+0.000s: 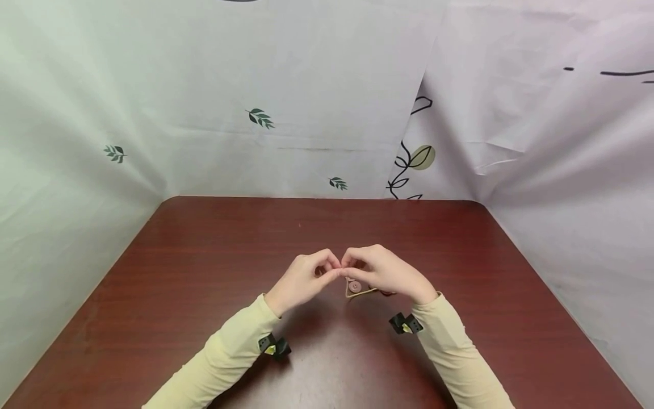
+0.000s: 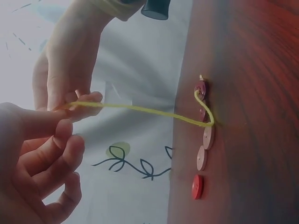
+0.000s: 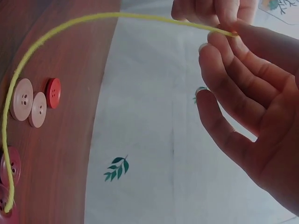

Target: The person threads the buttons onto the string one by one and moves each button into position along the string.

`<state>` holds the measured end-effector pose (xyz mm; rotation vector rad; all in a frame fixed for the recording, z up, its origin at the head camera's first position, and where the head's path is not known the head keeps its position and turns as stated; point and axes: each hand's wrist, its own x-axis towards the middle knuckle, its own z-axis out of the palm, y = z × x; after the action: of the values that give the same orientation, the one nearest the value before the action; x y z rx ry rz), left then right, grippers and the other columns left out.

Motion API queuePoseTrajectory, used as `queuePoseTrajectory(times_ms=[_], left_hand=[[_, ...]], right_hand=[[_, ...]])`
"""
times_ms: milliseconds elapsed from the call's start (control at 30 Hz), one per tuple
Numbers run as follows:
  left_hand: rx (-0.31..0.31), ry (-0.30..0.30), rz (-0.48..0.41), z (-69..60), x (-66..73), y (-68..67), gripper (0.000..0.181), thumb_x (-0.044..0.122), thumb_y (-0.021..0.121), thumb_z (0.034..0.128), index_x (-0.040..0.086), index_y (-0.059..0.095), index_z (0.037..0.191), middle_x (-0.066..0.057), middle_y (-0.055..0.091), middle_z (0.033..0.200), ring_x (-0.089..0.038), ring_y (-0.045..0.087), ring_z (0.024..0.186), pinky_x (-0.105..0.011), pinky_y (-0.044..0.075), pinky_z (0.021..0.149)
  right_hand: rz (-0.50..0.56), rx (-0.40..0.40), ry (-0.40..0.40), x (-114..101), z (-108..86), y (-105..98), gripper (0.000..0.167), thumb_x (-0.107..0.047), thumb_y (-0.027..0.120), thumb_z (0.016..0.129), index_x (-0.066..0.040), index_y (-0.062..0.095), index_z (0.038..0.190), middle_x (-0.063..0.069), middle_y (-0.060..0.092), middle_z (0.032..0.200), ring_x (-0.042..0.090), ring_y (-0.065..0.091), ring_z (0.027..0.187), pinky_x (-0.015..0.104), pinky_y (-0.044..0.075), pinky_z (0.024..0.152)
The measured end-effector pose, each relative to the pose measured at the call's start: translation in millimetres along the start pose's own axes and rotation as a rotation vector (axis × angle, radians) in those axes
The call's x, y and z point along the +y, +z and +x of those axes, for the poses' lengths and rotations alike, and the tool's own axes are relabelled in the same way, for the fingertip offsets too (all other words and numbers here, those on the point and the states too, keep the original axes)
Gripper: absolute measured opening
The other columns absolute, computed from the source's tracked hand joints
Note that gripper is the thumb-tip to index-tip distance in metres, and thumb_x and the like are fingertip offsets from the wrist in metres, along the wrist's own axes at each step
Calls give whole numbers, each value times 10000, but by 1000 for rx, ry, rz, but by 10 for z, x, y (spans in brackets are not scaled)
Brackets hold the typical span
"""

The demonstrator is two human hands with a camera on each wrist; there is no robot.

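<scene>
Left hand (image 1: 298, 281) and right hand (image 1: 392, 272) met, pinching yellow cord (image 2: 140, 109).
Buttons (image 1: 355, 286) lay below, nearer the right hand, rowed toward the table (image 1: 230, 238)'s right edge.

Shines like smooth varnished wood on the red-brown table (image 1: 204, 244), glaring pale at six o'clock in the head view. Looks like matt, creased cloth on the white hanging (image 1: 327, 68) at twelve o'clock. Appears fibrous and matt along the yellow cord (image 3: 117, 15). Seems like smooth plastic on the red button (image 3: 53, 93) at nine o'clock in the right wrist view.
</scene>
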<state>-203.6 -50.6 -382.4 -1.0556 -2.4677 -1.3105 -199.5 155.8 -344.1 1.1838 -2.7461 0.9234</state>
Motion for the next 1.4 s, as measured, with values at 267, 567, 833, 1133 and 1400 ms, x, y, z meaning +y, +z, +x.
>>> queuePoseTrajectory(times_ms=[267,567,833,1133,1400], left_hand=[[-60,-39,-16,47,-53,-74,80,207,691,899,157,633,920,1,664,708,-24,526,609,-194,440,594],[-201,-92,58,100,-155,-176,65,204,680,902,170,625,896,12,680,746,-39,533,615,-200,442,598],[-332,-103,272,273,-176,107,68,193,702,866,147,652,876,72,627,694,-46,507,615,-211,405,582],[-414,-165,393,344,-200,406,214,321,730,850,180,705,1009,23,724,899,-162,667,819,-349,504,682],[-447,-135,548,347,-214,571,219,176,754,781,230,730,992,40,729,884,-171,669,762,-354,508,638]], right_hand=[[-43,-13,4,34,10,-119,42,-141,652,921,-146,631,885,-103,655,759,12,532,620,188,458,602],[-43,24,70,114,-79,-242,56,-129,637,925,-141,631,871,-64,585,708,33,492,633,206,437,631],[-44,39,79,175,-168,-324,88,-143,628,932,-213,630,878,-42,628,747,28,486,645,209,429,631],[-51,29,63,164,-179,-339,63,-148,631,933,-196,641,893,-112,615,753,15,490,658,212,439,649],[-79,9,72,160,-203,-361,49,-128,622,931,-163,652,913,-77,651,770,27,491,645,205,437,634]])
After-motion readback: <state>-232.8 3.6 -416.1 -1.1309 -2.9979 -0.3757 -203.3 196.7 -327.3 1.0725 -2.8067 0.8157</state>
